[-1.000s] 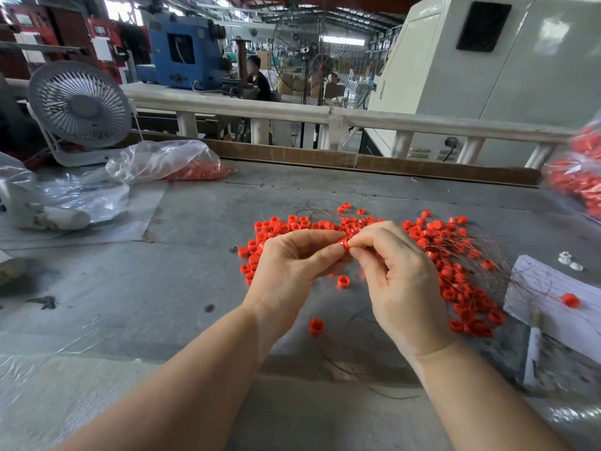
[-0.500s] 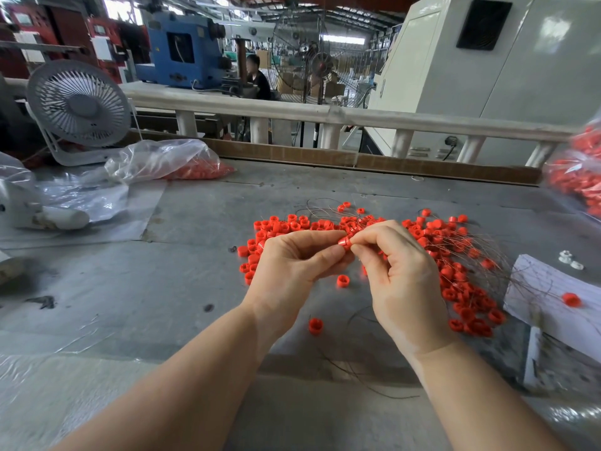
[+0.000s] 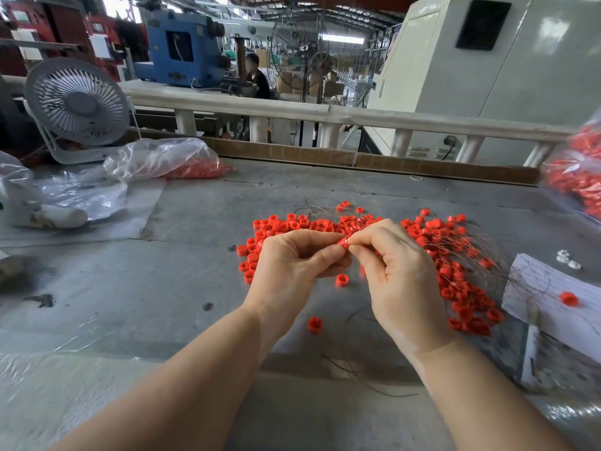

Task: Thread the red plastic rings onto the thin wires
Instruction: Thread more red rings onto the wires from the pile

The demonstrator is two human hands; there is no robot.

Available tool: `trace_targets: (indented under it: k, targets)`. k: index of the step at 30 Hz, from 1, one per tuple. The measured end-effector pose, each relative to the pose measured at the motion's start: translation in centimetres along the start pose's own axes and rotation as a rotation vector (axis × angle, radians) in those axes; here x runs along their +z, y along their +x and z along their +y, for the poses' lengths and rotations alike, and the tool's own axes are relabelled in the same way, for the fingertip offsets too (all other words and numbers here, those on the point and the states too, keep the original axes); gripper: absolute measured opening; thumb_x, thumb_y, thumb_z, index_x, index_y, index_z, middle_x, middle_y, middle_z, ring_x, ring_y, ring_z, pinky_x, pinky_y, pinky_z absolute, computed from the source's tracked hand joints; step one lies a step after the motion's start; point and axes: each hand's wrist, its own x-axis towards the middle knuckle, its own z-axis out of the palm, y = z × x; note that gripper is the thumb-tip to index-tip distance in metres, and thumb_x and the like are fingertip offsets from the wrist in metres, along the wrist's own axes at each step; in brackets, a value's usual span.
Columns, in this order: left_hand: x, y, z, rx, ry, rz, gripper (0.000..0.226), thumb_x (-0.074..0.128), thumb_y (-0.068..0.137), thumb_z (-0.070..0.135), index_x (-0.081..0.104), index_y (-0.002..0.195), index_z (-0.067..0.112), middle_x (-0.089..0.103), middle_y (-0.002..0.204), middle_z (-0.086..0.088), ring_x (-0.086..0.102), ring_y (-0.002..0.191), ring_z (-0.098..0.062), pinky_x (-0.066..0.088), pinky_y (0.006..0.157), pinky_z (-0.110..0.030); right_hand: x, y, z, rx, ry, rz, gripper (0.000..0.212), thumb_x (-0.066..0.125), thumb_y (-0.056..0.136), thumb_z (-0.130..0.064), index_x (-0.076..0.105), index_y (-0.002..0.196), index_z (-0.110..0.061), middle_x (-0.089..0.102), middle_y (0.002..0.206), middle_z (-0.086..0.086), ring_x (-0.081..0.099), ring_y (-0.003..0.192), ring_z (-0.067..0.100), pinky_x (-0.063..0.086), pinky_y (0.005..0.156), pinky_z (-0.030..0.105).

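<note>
I am pinching one red ring (image 3: 343, 245) between my left hand (image 3: 292, 266) thumb and forefinger, just above the table (image 3: 162, 304). My right hand (image 3: 401, 281) fingertips are meeting it, pinched together; I cannot tell whether they are holding a wire. Loose rings (image 3: 455, 275) and thin wires (image 3: 487, 252) are lying behind my hands. A clear bag (image 3: 169, 161) is resting far left.

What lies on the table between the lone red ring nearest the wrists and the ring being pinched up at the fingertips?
In the head view, one loose red ring lies between the lone ring and the pinched ring, under the hands.
</note>
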Motion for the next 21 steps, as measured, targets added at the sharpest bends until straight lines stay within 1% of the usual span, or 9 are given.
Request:
trace_targets:
  k: [6, 8, 10, 12, 14, 15, 17, 19, 21]
  targets:
    - [-0.16, -0.04, 0.01, -0.002, 0.038, 0.018, 0.012, 0.064, 0.08, -0.003, 0.069, 0.086, 0.005, 0.072, 0.067, -0.004, 0.069, 0.062, -0.011, 0.051, 0.056, -0.015, 0.15, -0.09, -0.11, -0.003, -0.01, -0.017, 0.009, 0.057, 0.083, -0.001, 0.065, 0.081, 0.0, 0.061, 0.081, 0.007, 0.059, 0.076, 0.022, 0.047, 0.069, 0.033]
    - [-0.23, -0.06, 0.01, -0.007, 0.073, 0.02, 0.013, 0.064, 0.081, -0.001, 0.07, 0.085, 0.009, 0.072, 0.067, -0.002, 0.067, 0.061, -0.008, 0.049, 0.05, -0.016, 0.19, -0.23, -0.19, 0.003, -0.021, -0.017, 0.005, 0.06, 0.08, -0.002, 0.064, 0.081, -0.002, 0.06, 0.082, 0.005, 0.058, 0.074, 0.02, 0.047, 0.065, 0.03]
    - [-0.23, -0.16, 0.1, -0.016, 0.119, 0.015, 0.016, 0.064, 0.082, 0.001, 0.072, 0.083, 0.015, 0.073, 0.07, 0.0, 0.067, 0.062, -0.006, 0.048, 0.05, -0.019, 0.16, -0.36, -0.25, 0.0, -0.046, -0.012, 0.005, 0.062, 0.076, -0.003, 0.064, 0.081, -0.004, 0.059, 0.082, 0.003, 0.052, 0.068, 0.014, 0.045, 0.062, 0.026]
    - [-0.16, -0.27, 0.19, -0.039, 0.14, 0.004, 0.021, 0.063, 0.084, 0.002, 0.074, 0.079, 0.02, 0.074, 0.074, 0.0, 0.068, 0.067, -0.008, 0.049, 0.06, -0.028, 0.1, -0.43, -0.23, -0.013, -0.069, -0.001, 0.006, 0.065, 0.074, -0.003, 0.063, 0.079, -0.005, 0.06, 0.081, 0.003, 0.046, 0.065, 0.009, 0.045, 0.06, 0.026]
    - [-0.07, -0.29, 0.27, -0.075, 0.134, -0.003, 0.028, 0.06, 0.087, 0.002, 0.076, 0.074, 0.02, 0.074, 0.077, -0.004, 0.069, 0.072, -0.013, 0.048, 0.074, -0.038, 0.02, -0.48, -0.16, -0.026, -0.084, 0.011, 0.009, 0.07, 0.072, 0.001, 0.063, 0.076, -0.003, 0.061, 0.08, 0.005, 0.05, 0.064, 0.013, 0.05, 0.059, 0.031]
    - [-0.05, -0.27, 0.3, -0.095, 0.126, -0.006, 0.03, 0.057, 0.088, 0.002, 0.076, 0.074, 0.02, 0.074, 0.078, -0.006, 0.069, 0.075, -0.014, 0.047, 0.078, -0.04, -0.01, -0.48, -0.12, -0.033, -0.094, 0.017, 0.011, 0.072, 0.071, 0.003, 0.064, 0.075, -0.002, 0.061, 0.079, 0.007, 0.055, 0.065, 0.018, 0.051, 0.059, 0.035]
    - [-0.09, -0.23, 0.36, -0.13, 0.093, -0.028, 0.033, 0.05, 0.09, 0.0, 0.076, 0.079, 0.018, 0.074, 0.082, -0.01, 0.07, 0.081, -0.017, 0.047, 0.08, -0.038, -0.03, -0.45, -0.02, -0.042, -0.105, 0.024, 0.011, 0.072, 0.07, 0.005, 0.064, 0.075, -0.001, 0.062, 0.077, 0.008, 0.06, 0.066, 0.024, 0.053, 0.059, 0.04]
    - [-0.2, -0.2, 0.52, -0.154, 0.066, -0.052, 0.033, 0.044, 0.089, -0.001, 0.074, 0.09, 0.012, 0.073, 0.087, -0.013, 0.07, 0.085, -0.022, 0.049, 0.073, -0.034, -0.08, -0.39, 0.08, -0.04, -0.094, 0.028, 0.01, 0.072, 0.071, 0.006, 0.065, 0.076, 0.0, 0.063, 0.077, 0.008, 0.061, 0.066, 0.024, 0.053, 0.058, 0.042]
    - [-0.3, -0.22, 0.73, -0.16, 0.059, -0.055, 0.035, 0.04, 0.088, -0.002, 0.072, 0.094, 0.009, 0.073, 0.088, -0.014, 0.071, 0.084, -0.024, 0.049, 0.06, -0.026, -0.11, -0.33, 0.15, -0.029, -0.072, 0.029, 0.009, 0.073, 0.073, 0.004, 0.066, 0.076, -0.001, 0.063, 0.077, 0.007, 0.06, 0.065, 0.022, 0.053, 0.058, 0.041]
